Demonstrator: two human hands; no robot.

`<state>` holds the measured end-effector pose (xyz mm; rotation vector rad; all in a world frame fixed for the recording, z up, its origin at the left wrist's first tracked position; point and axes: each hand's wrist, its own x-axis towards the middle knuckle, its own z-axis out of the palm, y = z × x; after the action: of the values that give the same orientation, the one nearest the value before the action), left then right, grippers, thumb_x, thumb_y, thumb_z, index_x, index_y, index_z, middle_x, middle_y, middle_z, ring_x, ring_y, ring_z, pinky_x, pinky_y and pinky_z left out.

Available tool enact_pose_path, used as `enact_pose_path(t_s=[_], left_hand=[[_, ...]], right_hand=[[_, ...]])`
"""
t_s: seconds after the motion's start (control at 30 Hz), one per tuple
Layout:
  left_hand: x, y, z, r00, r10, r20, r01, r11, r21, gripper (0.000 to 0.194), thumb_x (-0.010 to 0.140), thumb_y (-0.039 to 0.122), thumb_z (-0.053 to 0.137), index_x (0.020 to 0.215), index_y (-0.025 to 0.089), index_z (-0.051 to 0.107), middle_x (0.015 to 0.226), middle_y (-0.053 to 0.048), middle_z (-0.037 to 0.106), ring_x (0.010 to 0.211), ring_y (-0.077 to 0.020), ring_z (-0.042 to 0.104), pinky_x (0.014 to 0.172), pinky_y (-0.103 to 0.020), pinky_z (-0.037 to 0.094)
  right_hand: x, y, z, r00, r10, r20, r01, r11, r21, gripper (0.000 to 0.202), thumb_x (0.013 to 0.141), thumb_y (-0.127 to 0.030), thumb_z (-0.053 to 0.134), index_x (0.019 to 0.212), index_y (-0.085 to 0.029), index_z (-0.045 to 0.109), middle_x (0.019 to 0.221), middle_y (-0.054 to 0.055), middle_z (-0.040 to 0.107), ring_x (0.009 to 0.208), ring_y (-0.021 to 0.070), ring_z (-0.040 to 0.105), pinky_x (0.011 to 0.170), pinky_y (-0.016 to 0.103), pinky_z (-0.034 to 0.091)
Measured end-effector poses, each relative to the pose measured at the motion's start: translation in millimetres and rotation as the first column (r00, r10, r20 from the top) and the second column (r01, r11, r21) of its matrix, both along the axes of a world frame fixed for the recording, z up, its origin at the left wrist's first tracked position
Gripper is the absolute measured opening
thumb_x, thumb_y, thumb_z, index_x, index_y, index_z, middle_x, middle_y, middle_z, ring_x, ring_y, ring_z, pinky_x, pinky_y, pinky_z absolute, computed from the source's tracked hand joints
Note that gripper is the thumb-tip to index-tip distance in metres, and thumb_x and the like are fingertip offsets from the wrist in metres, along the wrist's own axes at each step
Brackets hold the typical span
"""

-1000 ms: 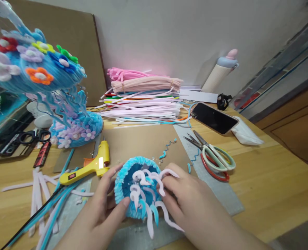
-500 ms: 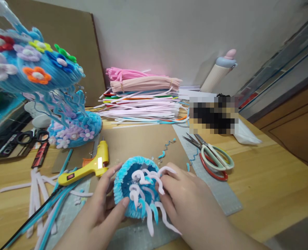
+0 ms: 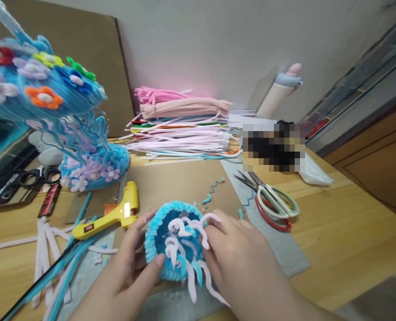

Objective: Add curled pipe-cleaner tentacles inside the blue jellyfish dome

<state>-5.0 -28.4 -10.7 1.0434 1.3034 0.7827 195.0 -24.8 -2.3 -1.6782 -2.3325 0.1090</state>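
Observation:
A blue fuzzy pipe-cleaner dome (image 3: 151, 240) lies on its side, its hollow opening turned up toward me. Curled pale lilac pipe-cleaner strands (image 3: 191, 285) and short blue ones (image 3: 197, 273) spill out of it. Wrapped around the dome's left side, my left hand (image 3: 136, 263) holds it with the thumb on the rim. My right hand (image 3: 233, 247) is closed at the right rim, fingers pinched by a curled lilac strand (image 3: 212, 217); the fingertips are partly hidden.
A yellow hot glue gun (image 3: 117, 215) lies left, beside loose pipe cleaners (image 3: 46, 263). Scissors (image 3: 273, 200) rest on a grey cutting mat (image 3: 293, 258) at right. Pipe-cleaner bundles (image 3: 184, 109) are stacked behind. A flower-covered blue craft piece (image 3: 74, 98) stands back left; a bottle (image 3: 274, 96) leans right.
The view has shifted very slightly. Both hands keep the same hold on the dome, with the right fingers barely moved at the lilac strand.

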Motion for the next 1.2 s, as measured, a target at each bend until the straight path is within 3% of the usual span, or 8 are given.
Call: enact_pose_path(t_s=[0.23,0.4,0.57,0.7,0.8,0.87,1.0,1.2], left_hand=[[-1,0,-1.3,1.000,-0.013,0.003,0.013,1.000,-0.021,0.063,0.084,0.048,0.067,0.141,0.035,0.044,0.143,-0.006,0.057,0.122,-0.0302,0.061,0.080,-0.030,0.062],[0,0,-0.4,1.000,-0.007,0.005,0.007,1.000,-0.009,0.062,0.084,0.048,0.067,0.140,0.034,0.045,0.142,-0.006,0.059,0.122,-0.0299,0.061,0.083,-0.030,0.061],[1,0,1.4,1.000,0.013,0.001,-0.013,1.000,-0.013,0.065,0.081,0.047,0.070,0.140,0.033,0.046,0.137,-0.006,0.063,0.118,-0.0304,0.064,0.081,-0.031,0.062],[1,1,2.4,1.000,0.003,0.003,-0.003,1.000,-0.026,0.064,0.084,0.046,0.067,0.142,0.033,0.043,0.141,-0.007,0.059,0.119,-0.0300,0.063,0.078,-0.030,0.062],[1,2,1.6,1.000,-0.008,-0.001,0.008,0.999,-0.033,0.064,0.085,0.046,0.065,0.142,0.032,0.041,0.144,-0.007,0.056,0.122,-0.0305,0.061,0.075,-0.029,0.062],[2,2,0.5,1.000,-0.009,0.004,0.009,1.000,-0.029,0.065,0.085,0.047,0.065,0.142,0.031,0.040,0.147,-0.008,0.053,0.123,-0.0307,0.060,0.074,-0.027,0.062],[5,0,-0.8,1.000,0.028,-0.003,-0.028,0.998,-0.049,0.065,0.087,0.048,0.061,0.144,0.030,0.034,0.148,-0.010,0.050,0.109,-0.0271,0.068,0.065,-0.024,0.061],[3,2,0.5,1.000,0.017,-0.010,-0.017,1.000,-0.015,0.063,0.084,0.044,0.066,0.141,0.032,0.041,0.141,-0.008,0.058,0.110,-0.0288,0.068,0.067,-0.026,0.062]], right_hand=[[-2,0,0.4,1.000,-0.004,-0.004,0.003,0.999,-0.045,0.014,0.077,-0.007,0.062,0.078,-0.021,0.066,0.085,0.006,0.067,0.073,0.0258,0.061,0.063,0.037,0.035],[5,-3,7.6,0.986,-0.027,-0.167,-0.015,0.969,-0.245,0.013,0.087,-0.014,0.057,0.087,-0.023,0.066,0.098,0.006,0.067,0.082,0.0245,0.063,0.068,0.036,0.042],[29,-2,16.3,0.860,-0.120,-0.496,-0.117,0.900,-0.420,0.014,0.097,-0.022,0.047,0.100,-0.026,0.060,0.100,0.002,0.064,0.082,0.0164,0.062,0.070,0.027,0.046],[50,-9,10.8,0.810,-0.240,-0.535,-0.080,0.859,-0.506,0.022,0.102,-0.033,0.038,0.092,-0.026,0.057,0.082,0.000,0.062,0.074,0.0155,0.059,0.065,0.027,0.044],[53,-19,-0.4,0.733,-0.325,-0.598,-0.147,0.782,-0.606,0.014,0.096,-0.027,0.047,0.109,-0.028,0.053,0.089,0.000,0.064,0.077,0.0153,0.062,0.067,0.026,0.048],[48,-24,-8.7,0.674,-0.372,-0.639,-0.178,0.757,-0.629,0.031,0.089,-0.018,0.053,0.119,-0.028,0.049,0.096,0.002,0.064,0.082,0.0156,0.063,0.070,0.027,0.050],[32,-26,-19.1,0.610,-0.386,-0.692,-0.140,0.807,-0.573,0.022,0.086,-0.014,0.053,0.106,-0.023,0.056,0.091,0.003,0.063,0.082,0.0161,0.064,0.068,0.025,0.051],[22,-19,-14.2,0.687,-0.117,-0.717,-0.092,0.965,-0.245,0.017,0.090,-0.014,0.052,0.096,-0.023,0.065,0.080,0.000,0.060,0.069,0.0128,0.057,0.062,0.022,0.045]])
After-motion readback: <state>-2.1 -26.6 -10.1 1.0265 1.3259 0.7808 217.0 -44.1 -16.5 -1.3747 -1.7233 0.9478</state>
